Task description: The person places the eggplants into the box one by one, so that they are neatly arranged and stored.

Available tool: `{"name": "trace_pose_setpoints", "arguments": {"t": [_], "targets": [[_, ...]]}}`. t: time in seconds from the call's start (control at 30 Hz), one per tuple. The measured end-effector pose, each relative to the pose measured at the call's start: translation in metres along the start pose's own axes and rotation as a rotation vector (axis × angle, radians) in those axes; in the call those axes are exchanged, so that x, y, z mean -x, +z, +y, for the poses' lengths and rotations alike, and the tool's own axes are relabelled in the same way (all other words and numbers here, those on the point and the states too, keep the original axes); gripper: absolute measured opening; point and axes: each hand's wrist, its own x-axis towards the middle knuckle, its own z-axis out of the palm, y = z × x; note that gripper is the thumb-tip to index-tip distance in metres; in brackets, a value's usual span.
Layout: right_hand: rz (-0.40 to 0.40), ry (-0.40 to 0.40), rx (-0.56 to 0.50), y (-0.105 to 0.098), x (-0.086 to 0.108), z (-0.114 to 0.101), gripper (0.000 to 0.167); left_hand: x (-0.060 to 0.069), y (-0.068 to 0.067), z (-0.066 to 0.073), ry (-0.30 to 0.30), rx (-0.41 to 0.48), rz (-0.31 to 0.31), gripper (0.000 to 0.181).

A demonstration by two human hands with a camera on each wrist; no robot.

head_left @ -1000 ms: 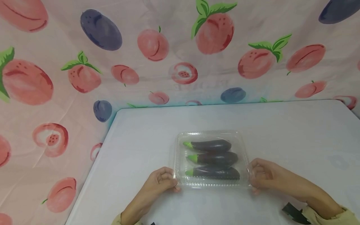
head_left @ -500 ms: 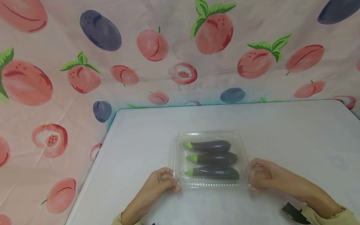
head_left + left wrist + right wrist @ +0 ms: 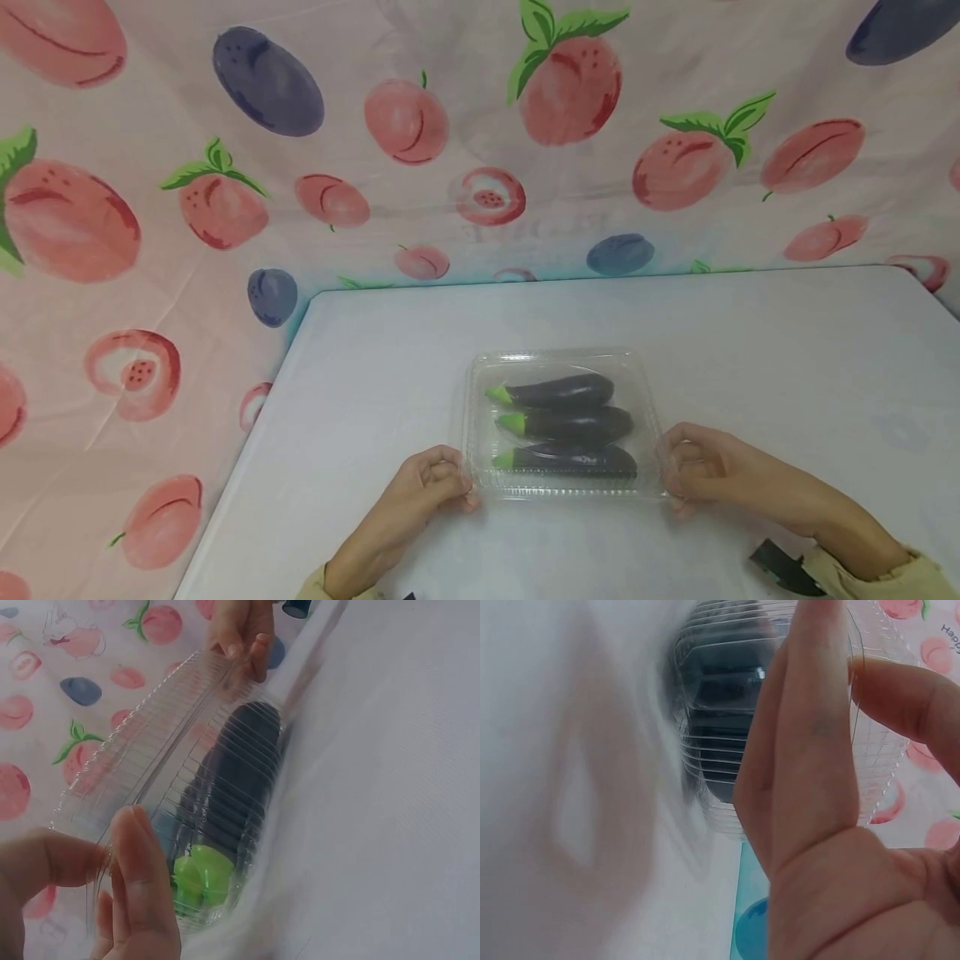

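Observation:
A clear plastic clamshell box (image 3: pixel 555 492), its lid down, sits on the white table between the two hands. Inside lie three dark purple eggplants with green caps toward the left: a far one (image 3: pixel 564 391), a middle one (image 3: pixel 583 423) and a near one (image 3: pixel 583 461). The left hand (image 3: pixel 431 487) pinches the rim at the box's near left corner; in the left wrist view, thumb and fingers (image 3: pixel 146 885) close on the clear edge. On the opposite side the right hand (image 3: pixel 701 467) pinches the right rim, its fingers (image 3: pixel 814 742) partly covering the box in the right wrist view.
The white table (image 3: pixel 375 358) reaches back to a pink fruit-print cloth (image 3: pixel 420 200) that hangs behind and along the left side. A dark strap piece (image 3: pixel 787 569) sticks out by the right sleeve (image 3: pixel 877 575).
The far eggplant has tilted slightly inside the box, its green cap end shifting a little toward the person. Both hands and the box stay in place.

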Motion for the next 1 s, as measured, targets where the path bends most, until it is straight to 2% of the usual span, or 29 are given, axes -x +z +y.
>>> {"name": "trace_pose_setpoints", "arguments": {"t": [0.6, 0.87, 1.0], "targets": [[0.010, -0.063, 0.026, -0.0009, -0.0018, 0.0011, 0.035, -0.0012, 0.0003, -0.0007, -0.008, 0.010, -0.009, 0.035], [0.024, -0.044, 0.027, -0.0001, -0.0016, 0.0008, 0.036, -0.0014, 0.0005, -0.0007, -0.009, 0.021, -0.005, 0.034], [0.021, -0.063, 0.020, -0.0001, -0.0013, 0.0020, 0.038, -0.0012, 0.0003, -0.0009, -0.021, 0.022, -0.011, 0.033]]}}
